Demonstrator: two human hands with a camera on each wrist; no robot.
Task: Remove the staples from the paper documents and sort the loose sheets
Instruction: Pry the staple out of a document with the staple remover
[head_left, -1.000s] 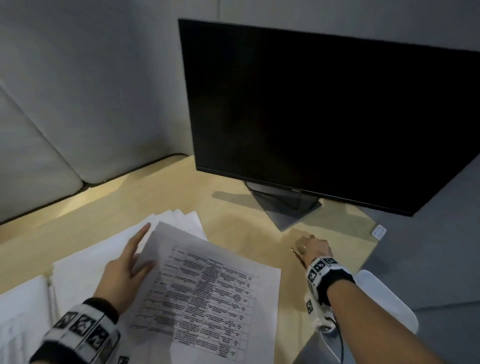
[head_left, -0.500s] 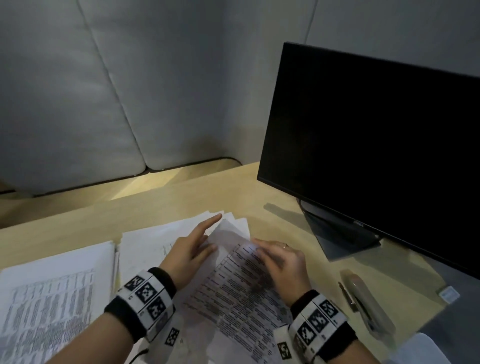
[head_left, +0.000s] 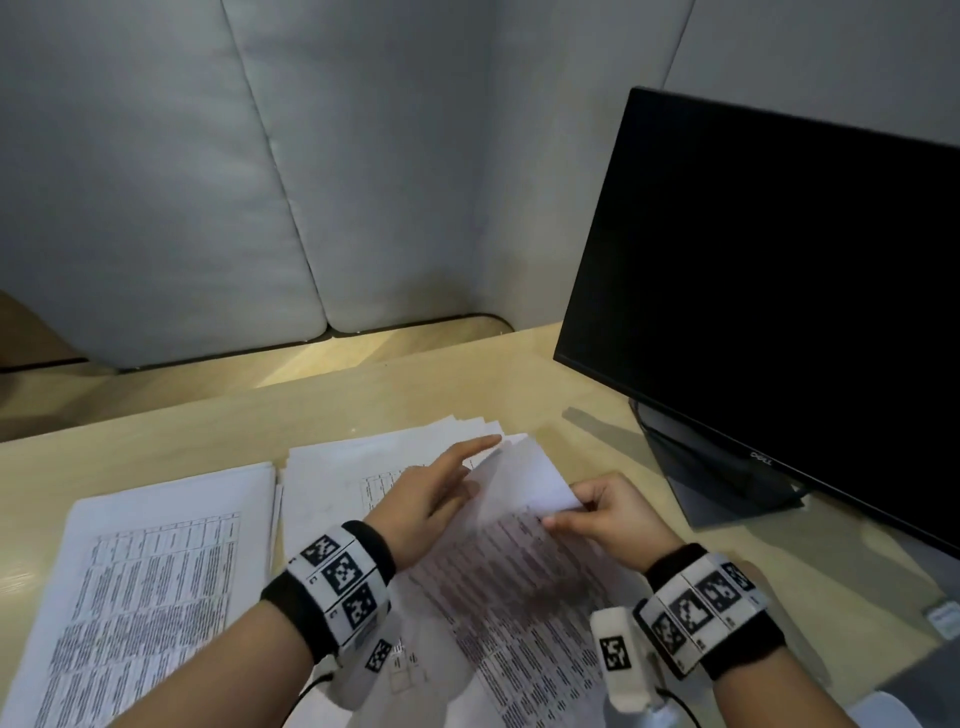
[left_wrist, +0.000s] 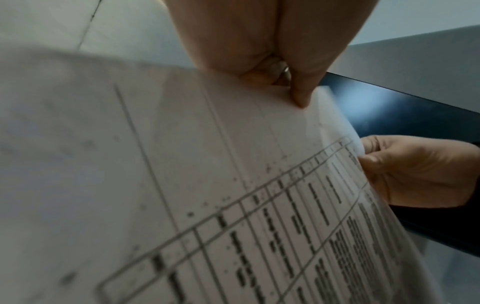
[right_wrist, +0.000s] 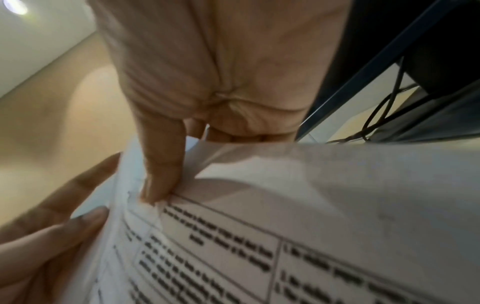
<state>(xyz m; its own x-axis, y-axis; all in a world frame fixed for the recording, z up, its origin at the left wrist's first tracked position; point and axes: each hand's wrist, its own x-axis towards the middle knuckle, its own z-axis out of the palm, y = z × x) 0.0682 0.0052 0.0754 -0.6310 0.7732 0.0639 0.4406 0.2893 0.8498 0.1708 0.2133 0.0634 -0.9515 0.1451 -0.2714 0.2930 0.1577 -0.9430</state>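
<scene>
A printed paper document (head_left: 519, 587) is held tilted above the desk (head_left: 467, 384). My left hand (head_left: 475, 465) holds its left edge, thumb (left_wrist: 301, 98) on the front and straight fingers (right_wrist: 64, 205) behind. My right hand (head_left: 571, 512) pinches the upper corner of the top sheet (head_left: 524, 478), which is lifted and curled back from the pages below. The right wrist view shows the thumb (right_wrist: 161, 181) pressing beside a crumpled, torn spot at that corner. No staple or tool is visible.
A stack of printed sheets (head_left: 156, 571) lies at the left, and a fanned pile (head_left: 363, 457) sits under my left hand. A black monitor (head_left: 779, 312) on its stand (head_left: 727, 483) fills the right side. Grey padded panels (head_left: 208, 182) wall the desk's back.
My right hand came back from beside the monitor stand, lay on the document, and now pinches and lifts the top sheet's corner. My left hand stayed at the left edge.
</scene>
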